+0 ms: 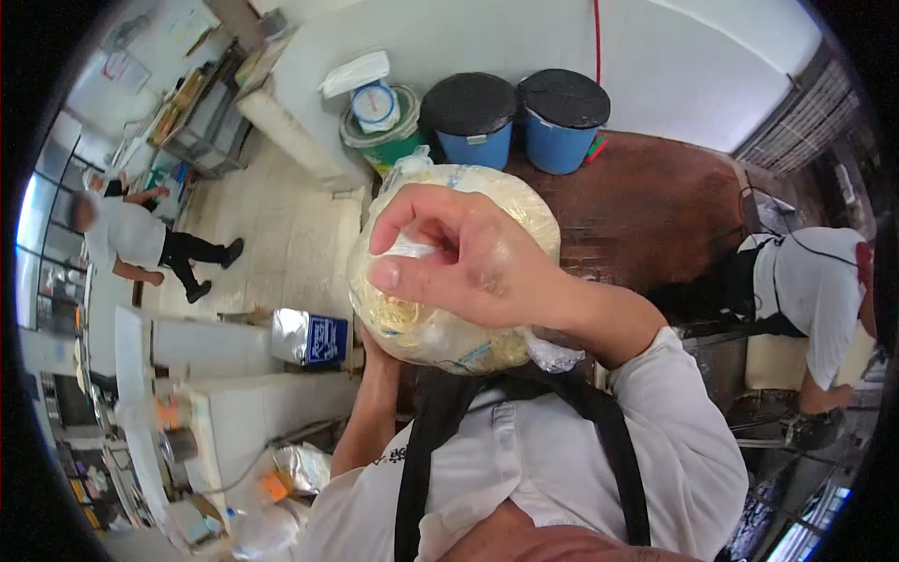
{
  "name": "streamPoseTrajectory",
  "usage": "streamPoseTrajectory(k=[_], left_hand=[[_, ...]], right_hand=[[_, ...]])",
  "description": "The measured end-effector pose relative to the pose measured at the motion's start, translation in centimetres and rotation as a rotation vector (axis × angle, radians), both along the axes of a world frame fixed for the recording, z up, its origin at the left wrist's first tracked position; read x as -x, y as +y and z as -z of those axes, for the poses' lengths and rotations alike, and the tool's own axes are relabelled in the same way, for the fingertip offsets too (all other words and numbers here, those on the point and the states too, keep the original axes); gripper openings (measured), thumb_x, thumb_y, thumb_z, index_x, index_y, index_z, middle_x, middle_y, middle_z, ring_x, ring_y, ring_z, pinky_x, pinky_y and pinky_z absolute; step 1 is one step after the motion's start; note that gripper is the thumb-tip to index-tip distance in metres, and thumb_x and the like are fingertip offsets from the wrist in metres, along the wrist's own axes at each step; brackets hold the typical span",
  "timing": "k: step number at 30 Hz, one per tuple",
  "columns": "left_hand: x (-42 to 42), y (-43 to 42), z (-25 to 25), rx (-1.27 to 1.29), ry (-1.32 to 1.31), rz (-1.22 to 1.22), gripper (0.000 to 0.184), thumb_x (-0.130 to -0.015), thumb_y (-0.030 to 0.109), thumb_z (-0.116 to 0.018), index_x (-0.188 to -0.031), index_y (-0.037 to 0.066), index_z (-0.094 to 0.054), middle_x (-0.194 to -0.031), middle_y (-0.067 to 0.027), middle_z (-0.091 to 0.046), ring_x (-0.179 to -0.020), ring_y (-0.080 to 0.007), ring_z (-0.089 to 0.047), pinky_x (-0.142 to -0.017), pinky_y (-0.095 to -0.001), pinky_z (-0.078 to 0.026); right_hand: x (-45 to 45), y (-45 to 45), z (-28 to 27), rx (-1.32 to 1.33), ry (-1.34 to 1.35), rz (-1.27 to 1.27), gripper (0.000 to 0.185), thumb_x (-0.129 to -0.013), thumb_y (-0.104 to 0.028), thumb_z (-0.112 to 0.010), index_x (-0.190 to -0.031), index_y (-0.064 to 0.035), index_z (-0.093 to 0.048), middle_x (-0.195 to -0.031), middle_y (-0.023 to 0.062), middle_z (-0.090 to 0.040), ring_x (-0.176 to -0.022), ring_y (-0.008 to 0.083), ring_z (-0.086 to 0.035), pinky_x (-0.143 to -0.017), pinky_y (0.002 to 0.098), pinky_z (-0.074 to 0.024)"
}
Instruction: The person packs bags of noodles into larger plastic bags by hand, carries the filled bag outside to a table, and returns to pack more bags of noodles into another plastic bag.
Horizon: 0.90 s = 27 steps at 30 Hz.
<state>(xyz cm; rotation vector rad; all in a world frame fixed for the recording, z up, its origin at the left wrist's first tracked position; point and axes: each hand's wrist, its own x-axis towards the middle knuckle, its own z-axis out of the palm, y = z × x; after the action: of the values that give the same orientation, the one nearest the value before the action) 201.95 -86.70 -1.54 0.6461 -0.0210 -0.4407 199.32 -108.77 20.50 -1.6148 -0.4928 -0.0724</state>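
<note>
A large round bundle of pale yellowish material point(524, 201), wrapped in clear plastic, is in front of my chest. Over its top my right hand point(459, 253) has curled fingers, with a gap between thumb and forefinger; nothing shows held in that gap. My left hand point(376, 358) reaches the lower left side of the bundle, its fingers hidden behind or under it. Loose, crumpled plastic point(554, 352) sticks out at the bundle's lower right.
Two blue bins point(474, 148) point(554, 142) with black covers stand beyond the bundle, beside a green bucket point(393, 148) bearing a dial scale point(375, 107). A silver-and-blue tin point(311, 337) is at left. One person point(136, 229) walks at far left; another point(815, 281) is at right.
</note>
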Motion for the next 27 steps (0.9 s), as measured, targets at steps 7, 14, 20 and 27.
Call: streamPoseTrajectory(k=[7,14,20,27], left_hand=[[-16.1,-15.3,1.1,-0.014,0.030,0.087,0.061,-0.103,0.047,-0.041,-0.147,0.005,-0.043,-0.142,-0.0144,-0.053,-0.126,-0.0310,-0.056,-0.106,-0.0477,-0.048],[-32.1,-33.7,1.2,-0.005,0.035,0.298,0.060,-0.103,0.047,-0.041,-0.146,0.005,-0.043,-0.142,-0.0143,-0.053,-0.126,-0.0306,-0.056,-0.105,-0.0473,-0.048],[-41.5,-52.8,0.2,-0.015,0.000,0.430,0.060,-0.103,0.047,-0.042,-0.146,0.005,-0.044,-0.141,-0.0142,-0.054,-0.125,-0.0302,-0.056,-0.105,-0.0469,-0.048],[-46.2,-76.6,0.4,-0.090,0.027,0.471,0.060,-0.103,0.046,-0.042,-0.146,0.005,-0.044,-0.140,-0.0141,-0.054,-0.125,-0.0298,-0.057,-0.104,-0.0464,-0.049]], right_hand=[[-14.5,-14.2,1.5,0.002,0.054,0.072,0.023,-0.090,-0.025,-0.076,-0.098,-0.0076,-0.064,-0.068,-0.0085,-0.037,-0.061,0.0033,-0.035,-0.055,0.0238,-0.0289],[-26.8,-30.1,1.3,0.065,0.034,0.348,0.021,-0.091,-0.025,-0.074,-0.095,-0.0070,-0.065,-0.070,-0.0082,-0.039,-0.063,0.0038,-0.035,-0.056,0.0236,-0.0298],[-32.4,-47.1,1.0,0.003,-0.001,0.498,0.021,-0.090,-0.025,-0.075,-0.095,-0.0071,-0.065,-0.069,-0.0075,-0.040,-0.063,0.0044,-0.036,-0.056,0.0237,-0.0303],[-35.9,-70.4,1.5,-0.028,-0.004,0.526,0.023,-0.090,-0.027,-0.076,-0.093,-0.0079,-0.064,-0.063,-0.0048,-0.038,-0.059,0.0058,-0.036,-0.053,0.0261,-0.0303]])
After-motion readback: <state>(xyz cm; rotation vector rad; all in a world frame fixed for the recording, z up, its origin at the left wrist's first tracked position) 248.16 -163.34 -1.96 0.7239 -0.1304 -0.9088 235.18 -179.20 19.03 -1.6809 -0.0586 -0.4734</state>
